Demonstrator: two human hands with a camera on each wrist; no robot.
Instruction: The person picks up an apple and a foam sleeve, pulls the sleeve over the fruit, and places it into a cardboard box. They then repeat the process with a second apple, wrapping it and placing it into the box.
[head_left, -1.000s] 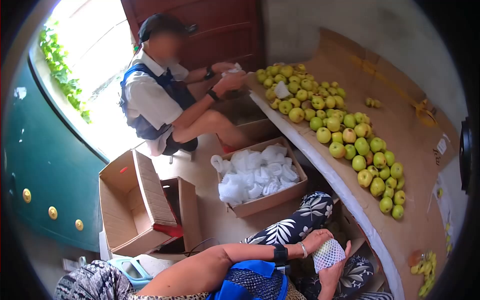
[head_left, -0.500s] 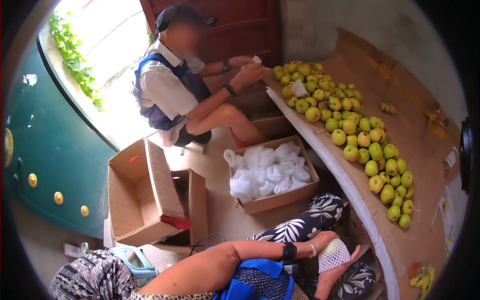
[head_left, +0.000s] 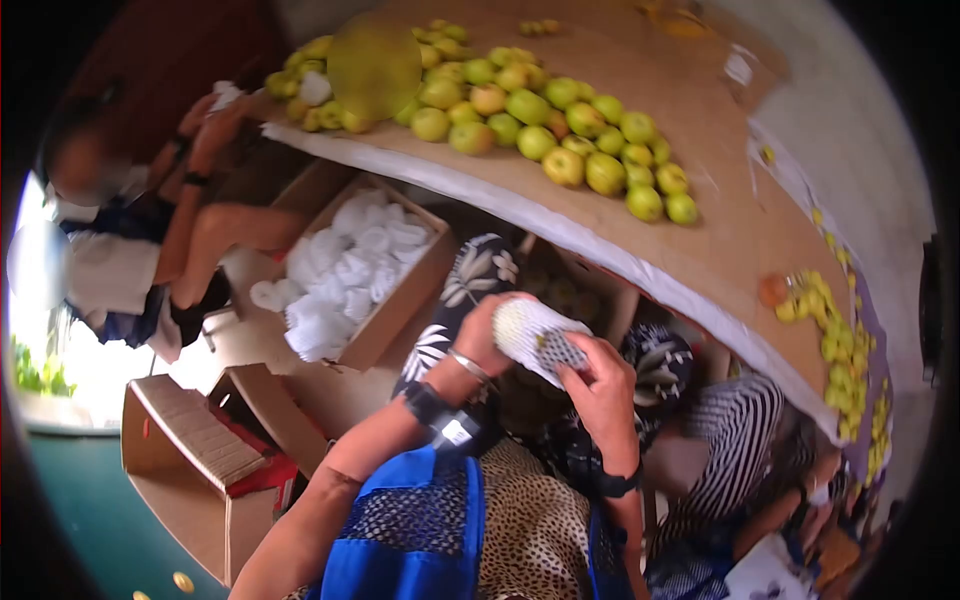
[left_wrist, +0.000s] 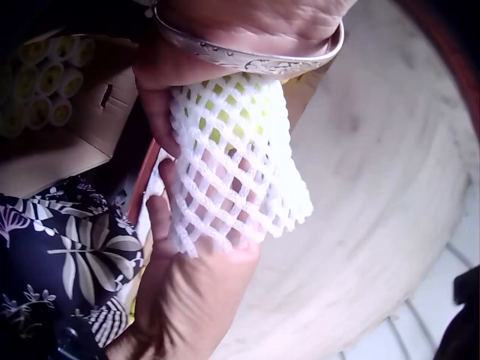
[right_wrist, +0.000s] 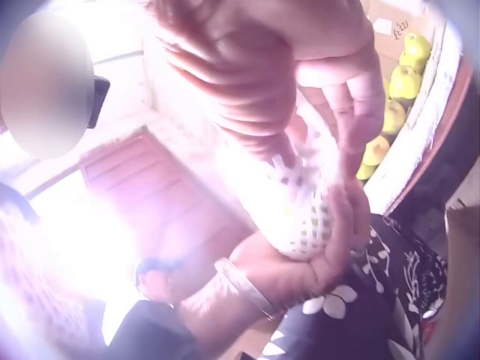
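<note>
A pale green apple [left_wrist: 236,109] shows through the mesh of a white foam net sleeve [left_wrist: 225,180]. My left hand [head_left: 482,335], with a silver bangle at its wrist, grips the apple's covered end, its fingers wrapped round it. At the loose open end of the sleeve, my right hand [head_left: 600,390] pinches the mesh between thumb and fingers. In the right wrist view, the right hand [right_wrist: 292,67] reaches down to the sleeve from above, while the left hand cups it from below. Both hands are above my lap.
Bare apples [head_left: 530,110] lie heaped on a cardboard-covered table [head_left: 700,200]. A carton of white foam nets [head_left: 360,260] stands left of my knee, with empty cartons [head_left: 190,480] nearer. Netted fruit [left_wrist: 49,86] sits in a box by my legs. Another person [head_left: 190,210] crouches at left.
The head view has swung round, shifting the scene left and bringing more people in at lower right. My right hand has gone from lying along the sleeve to pinching its open end.
</note>
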